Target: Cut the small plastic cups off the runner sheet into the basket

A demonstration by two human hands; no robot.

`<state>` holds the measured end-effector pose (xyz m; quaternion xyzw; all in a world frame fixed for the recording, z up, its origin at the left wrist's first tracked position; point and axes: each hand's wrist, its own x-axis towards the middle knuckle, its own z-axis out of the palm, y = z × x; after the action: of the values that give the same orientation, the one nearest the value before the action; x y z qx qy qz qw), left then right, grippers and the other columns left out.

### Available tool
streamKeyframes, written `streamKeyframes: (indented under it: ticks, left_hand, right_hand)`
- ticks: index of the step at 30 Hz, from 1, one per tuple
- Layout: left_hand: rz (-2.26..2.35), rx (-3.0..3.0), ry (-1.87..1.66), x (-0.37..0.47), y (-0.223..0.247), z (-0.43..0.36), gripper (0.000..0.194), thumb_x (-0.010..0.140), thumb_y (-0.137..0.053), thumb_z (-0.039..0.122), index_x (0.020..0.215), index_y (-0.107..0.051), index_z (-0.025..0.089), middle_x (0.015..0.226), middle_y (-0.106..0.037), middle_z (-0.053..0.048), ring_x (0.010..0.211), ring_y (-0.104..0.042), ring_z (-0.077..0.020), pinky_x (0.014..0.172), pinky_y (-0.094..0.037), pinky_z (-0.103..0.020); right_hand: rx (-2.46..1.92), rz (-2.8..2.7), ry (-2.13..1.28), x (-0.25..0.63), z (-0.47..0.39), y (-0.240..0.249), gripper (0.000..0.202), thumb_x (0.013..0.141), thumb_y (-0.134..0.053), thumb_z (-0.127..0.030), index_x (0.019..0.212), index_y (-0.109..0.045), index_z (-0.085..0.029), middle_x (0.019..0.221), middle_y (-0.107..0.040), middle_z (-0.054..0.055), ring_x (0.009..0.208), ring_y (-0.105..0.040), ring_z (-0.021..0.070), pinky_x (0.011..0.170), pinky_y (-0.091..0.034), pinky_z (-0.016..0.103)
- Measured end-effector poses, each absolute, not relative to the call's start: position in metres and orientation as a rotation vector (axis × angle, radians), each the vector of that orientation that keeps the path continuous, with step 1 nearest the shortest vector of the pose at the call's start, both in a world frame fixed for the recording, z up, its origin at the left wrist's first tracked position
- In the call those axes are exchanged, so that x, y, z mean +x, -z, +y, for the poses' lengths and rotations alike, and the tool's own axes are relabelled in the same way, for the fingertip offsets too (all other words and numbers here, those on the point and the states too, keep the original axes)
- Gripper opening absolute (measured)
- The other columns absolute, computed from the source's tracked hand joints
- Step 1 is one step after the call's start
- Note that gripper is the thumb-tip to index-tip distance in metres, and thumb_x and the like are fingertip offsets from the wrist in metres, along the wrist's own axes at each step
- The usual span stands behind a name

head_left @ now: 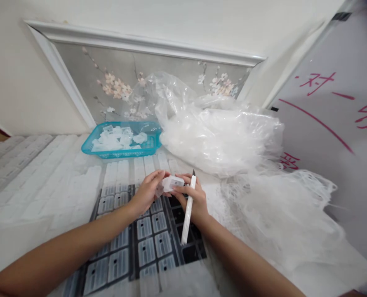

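Observation:
Between my two hands, above a black tray (pixel 134 247), is a small translucent white plastic box (pixel 173 182). My left hand (pixel 151 189) grips its left end, along with a clear piece beside the fingers. My right hand (pixel 196 200) pinches the box's right side with thumb and fingertips. Across the right fingers lies a craft knife (pixel 188 214) with a white wrapped handle, its dark blade tip pointing away from me. Similar pale plastic boxes (pixel 163 243) fill several compartments of the tray below; compartments on its right side show black.
Behind my hands stands a blue basket (pixel 92 144) with translucent white pieces. A large clear bag (pixel 220 136) of white material lies to its right. Stringy white plastic scraps (pixel 282 214) are heaped at the right. Rows of white parts (pixel 47 177) cover the left side.

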<state>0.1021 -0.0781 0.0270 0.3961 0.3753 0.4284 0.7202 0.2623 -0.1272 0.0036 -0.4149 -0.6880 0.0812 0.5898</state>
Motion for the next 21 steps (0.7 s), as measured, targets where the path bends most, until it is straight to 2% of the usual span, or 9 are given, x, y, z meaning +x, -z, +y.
streamKeyframes:
  ticks: [4,7,11,14,17,21]
  left_hand:
    - [0.895,1.072,-1.133,0.101,-0.031,-0.083,0.039,0.084,-0.067,0.054,0.095,-0.069,0.016,0.092,-0.067,-0.005,0.076,-0.062,-0.0137,0.063,-0.051,-0.02]
    - [0.835,1.053,-1.204,0.1,-0.036,-0.084,0.039,0.084,-0.067,0.054,0.1,-0.067,0.018,0.106,-0.067,-0.007,0.083,-0.065,-0.0156,0.07,-0.054,-0.024]
    - [0.681,0.846,-1.116,0.102,-0.038,-0.085,0.04,0.084,-0.069,0.05,0.109,-0.062,0.019,0.12,-0.065,-0.009,0.094,-0.069,-0.0223,0.086,-0.056,-0.039]
    - [0.627,0.753,-1.026,0.104,-0.035,-0.088,0.042,0.085,-0.069,0.05,0.112,-0.063,0.019,0.124,-0.063,-0.009,0.102,-0.066,-0.0221,0.088,-0.054,-0.035]
    - [0.561,0.705,-0.947,0.104,-0.034,-0.091,0.058,0.081,-0.065,0.063,0.116,-0.064,0.018,0.126,-0.063,-0.011,0.109,-0.062,-0.0217,0.089,-0.051,-0.029]
    - [0.423,0.616,-0.823,0.102,-0.04,-0.096,0.084,0.072,-0.056,0.082,0.127,-0.06,0.018,0.132,-0.059,-0.012,0.116,-0.057,-0.0247,0.098,-0.045,-0.033]
  right_hand:
    - [-0.998,-1.583,-0.215,0.262,-0.127,-0.005,0.007,0.082,-0.075,-0.02,0.083,-0.072,-0.026,0.11,-0.073,0.005,0.106,-0.063,0.0241,0.091,-0.054,0.045]
    - [-1.054,-1.517,-0.237,0.263,-0.128,-0.006,0.005,0.084,-0.072,-0.021,0.081,-0.072,-0.025,0.108,-0.073,0.006,0.105,-0.064,0.0248,0.091,-0.054,0.045]
    - [-1.077,-1.342,-0.208,0.264,-0.132,-0.007,0.005,0.086,-0.069,-0.021,0.085,-0.072,-0.024,0.116,-0.069,0.008,0.107,-0.066,0.026,0.089,-0.056,0.045]
    - [-1.024,-1.386,-0.121,0.263,-0.135,-0.008,0.009,0.084,-0.07,-0.017,0.087,-0.071,-0.026,0.114,-0.069,0.007,0.106,-0.065,0.0254,0.087,-0.057,0.044]
    - [-0.994,-1.49,-0.11,0.259,-0.136,-0.009,0.014,0.082,-0.072,-0.015,0.089,-0.071,-0.026,0.113,-0.07,0.007,0.107,-0.064,0.0251,0.088,-0.056,0.044]
    - [-1.071,-1.52,-0.229,0.257,-0.134,-0.007,0.007,0.084,-0.07,-0.018,0.089,-0.071,-0.024,0.115,-0.069,0.009,0.109,-0.065,0.0253,0.093,-0.054,0.044]
